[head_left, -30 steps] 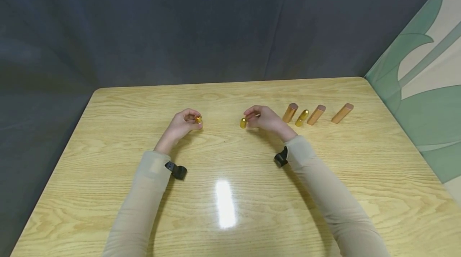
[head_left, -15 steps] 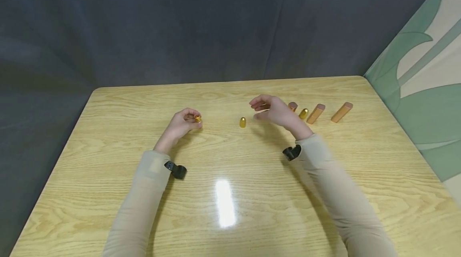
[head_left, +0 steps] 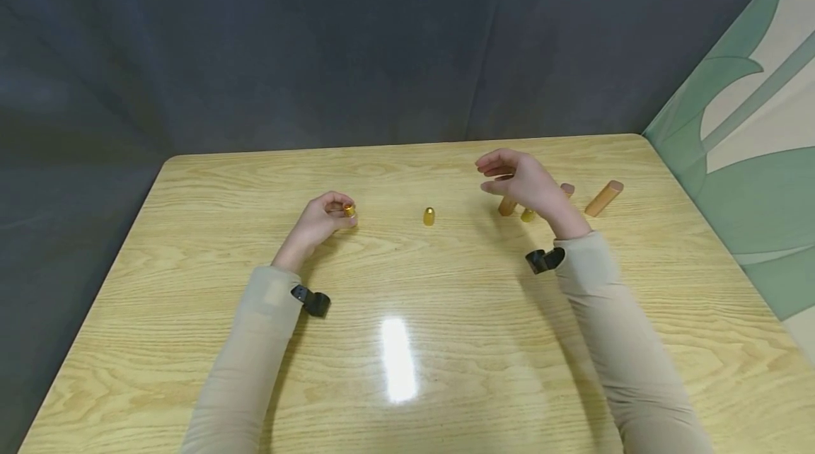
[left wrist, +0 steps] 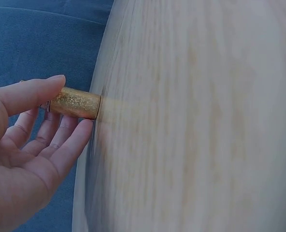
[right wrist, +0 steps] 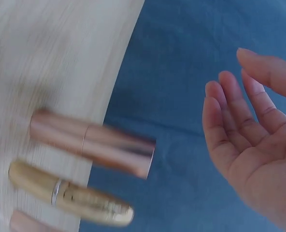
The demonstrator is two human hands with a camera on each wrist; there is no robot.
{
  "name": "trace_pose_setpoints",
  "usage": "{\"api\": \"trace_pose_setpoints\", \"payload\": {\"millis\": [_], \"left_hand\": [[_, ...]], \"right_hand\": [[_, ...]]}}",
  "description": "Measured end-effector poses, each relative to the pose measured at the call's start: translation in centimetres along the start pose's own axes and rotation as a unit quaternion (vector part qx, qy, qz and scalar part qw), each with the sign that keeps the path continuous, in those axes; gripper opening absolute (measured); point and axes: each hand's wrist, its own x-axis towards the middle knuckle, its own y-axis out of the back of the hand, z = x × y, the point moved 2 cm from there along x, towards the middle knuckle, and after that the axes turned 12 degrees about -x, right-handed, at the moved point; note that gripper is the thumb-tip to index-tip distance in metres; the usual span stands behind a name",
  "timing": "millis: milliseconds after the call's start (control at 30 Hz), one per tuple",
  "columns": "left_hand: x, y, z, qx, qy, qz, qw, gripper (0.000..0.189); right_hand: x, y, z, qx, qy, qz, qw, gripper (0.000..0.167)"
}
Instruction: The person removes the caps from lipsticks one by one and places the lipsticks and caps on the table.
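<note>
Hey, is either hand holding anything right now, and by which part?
The left hand holds a gold tube by its sides, thumb near the upper end; the right hand holds nothing.

The head view looks forward and down from above. Close wrist views face the left hand [left wrist: 24, 169] and right hand [right wrist: 261, 147]; all share the table [head_left: 395, 270].

Left sleeve [head_left: 238, 362] and right sleeve [head_left: 627, 341]: long, pale beige cloth, lightly creased, finished with greyer cuffs [head_left: 275, 291]. Left wrist unit [head_left: 312, 301] and right wrist unit [head_left: 544, 261]: black, compact, worn at the cuffs; finer detail possibly includes pale markings.
</note>
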Motion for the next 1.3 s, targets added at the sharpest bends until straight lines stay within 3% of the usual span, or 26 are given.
{"api": "trace_pose_setpoints", "payload": {"millis": [333, 800, 1300], "left_hand": [[0.0, -0.1, 0.0, 0.000, -0.002, -0.001, 1.0000, 0.039], [-0.1, -0.1, -0.1, -0.009, 0.004, -0.005, 0.9999, 0.039], [0.1, 0.0, -0.1, 0.005, -0.004, -0.004, 1.0000, 0.039]], "right_hand": [[-0.6, 1.8, 2.9, -0.035, -0.011, 0.033, 0.9988, 0.038], [-0.7, 1.6, 4.4, -0.069, -0.038, 0.009, 0.9969, 0.037], [-0.3, 1.4, 5.2, -0.118, -0.037, -0.012, 0.9923, 0.033]]}}
